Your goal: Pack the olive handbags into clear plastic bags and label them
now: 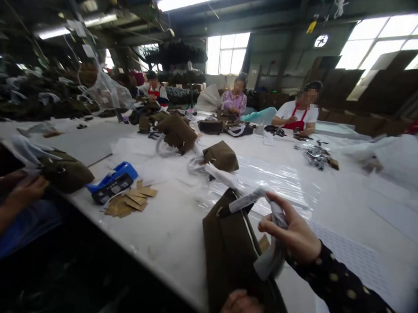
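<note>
A dark olive-brown handbag (228, 247) stands tilted on the white table in front of me. Pale wrapping covers its looped handle (270, 266). My right hand (298, 233), in a dark dotted sleeve, is closed round the top of that handle, thumb on the near side. At the bottom edge, my left hand (240, 309) presses curled fingers against the bag's side; the rest of it is out of frame. A small tan piece (263, 244) shows beneath the handle.
Left of the bag are tan cards (131, 203) and a blue tape dispenser (117, 177). A co-worker's hands (26, 192) hold another bag (64, 170). Clear plastic sheets (274, 179) and more bags (221, 156) lie beyond. Several people work across the table.
</note>
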Tool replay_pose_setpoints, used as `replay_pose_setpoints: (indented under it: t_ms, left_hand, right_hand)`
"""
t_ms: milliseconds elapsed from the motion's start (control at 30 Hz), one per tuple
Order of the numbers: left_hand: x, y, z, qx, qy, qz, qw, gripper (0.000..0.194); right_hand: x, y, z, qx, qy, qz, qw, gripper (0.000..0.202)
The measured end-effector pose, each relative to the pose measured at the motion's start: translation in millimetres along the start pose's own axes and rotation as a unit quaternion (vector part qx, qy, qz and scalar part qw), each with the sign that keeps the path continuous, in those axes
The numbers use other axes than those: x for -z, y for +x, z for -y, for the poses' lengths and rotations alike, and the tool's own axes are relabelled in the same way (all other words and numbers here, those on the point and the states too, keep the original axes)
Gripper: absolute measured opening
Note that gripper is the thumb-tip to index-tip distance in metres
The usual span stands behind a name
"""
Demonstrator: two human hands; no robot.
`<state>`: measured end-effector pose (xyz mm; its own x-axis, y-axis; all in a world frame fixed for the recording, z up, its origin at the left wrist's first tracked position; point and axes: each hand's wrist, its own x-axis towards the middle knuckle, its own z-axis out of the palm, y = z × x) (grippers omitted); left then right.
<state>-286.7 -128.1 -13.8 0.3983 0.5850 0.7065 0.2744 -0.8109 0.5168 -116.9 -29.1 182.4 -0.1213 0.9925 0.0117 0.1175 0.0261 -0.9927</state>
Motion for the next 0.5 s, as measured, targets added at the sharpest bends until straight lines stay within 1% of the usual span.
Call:
replay_pose_setpoints:
  t_ms: [33, 67, 100, 167, 200, 233, 267, 333, 367, 400, 433, 467, 500]
  left_hand:
    - [-5.3, 9, -11, -0.037, -0.015, 0.018, 0.999, 0.034]
    - [-4.5, 18, -21, -0.061, -0.038, 0.042, 0.997, 0.034]
    - [1.5, 28, -30, -0.08, -0.061, 0.066, 0.993, 0.031]
    - [24.1, 45, -40, -0.111, -0.081, 0.116, 0.984, 0.023]
    - [38.0, 51, -41, -0.117, -0.068, 0.135, 0.982, 0.021]
    - [52.1, 57, -40, -0.114, -0.041, 0.133, 0.984, 0.02]
    - [65.7, 62, -37, -0.104, -0.007, 0.104, 0.989, 0.022]
    - [90.3, 74, -27, -0.061, 0.051, 0.019, 0.997, 0.032]
    - [101.2, 80, -22, -0.036, 0.069, -0.014, 0.997, 0.038]
    - [111.1, 87, -17, -0.013, 0.078, -0.029, 0.996, 0.042]
    - [120.2, 94, -14, 0.01, 0.077, -0.026, 0.997, 0.048]
    - [128.0, 102, -13, 0.033, 0.068, -0.005, 0.997, 0.053]
    - [134.4, 109, -14, 0.057, 0.05, 0.029, 0.997, 0.058]
  right_hand:
    - [0, -3, 5, -0.013, -0.012, -0.027, 0.999, 0.084]
    - [1, -6, 9, -0.024, -0.021, -0.039, 0.999, 0.081]
    - [4, -10, 13, -0.031, -0.031, -0.035, 0.998, 0.078]
    - [11, -16, 20, -0.033, -0.074, -0.004, 0.997, 0.073]
    - [15, -18, 24, -0.03, -0.103, 0.013, 0.994, 0.07]
    - [19, -21, 27, -0.022, -0.131, 0.023, 0.991, 0.067]
    - [22, -23, 31, -0.013, -0.154, 0.031, 0.988, 0.063]
    - [25, -33, 38, 0.016, -0.194, 0.04, 0.98, 0.053]
    - [24, -41, 41, 0.04, -0.213, 0.04, 0.975, 0.047]
    - [23, -51, 43, 0.069, -0.237, 0.035, 0.968, 0.041]
    - [20, -64, 42, 0.102, -0.263, 0.03, 0.959, 0.036]
    - [16, -79, 39, 0.134, -0.284, 0.037, 0.949, 0.032]
    - [11, -96, 34, 0.157, -0.295, 0.058, 0.941, 0.029]
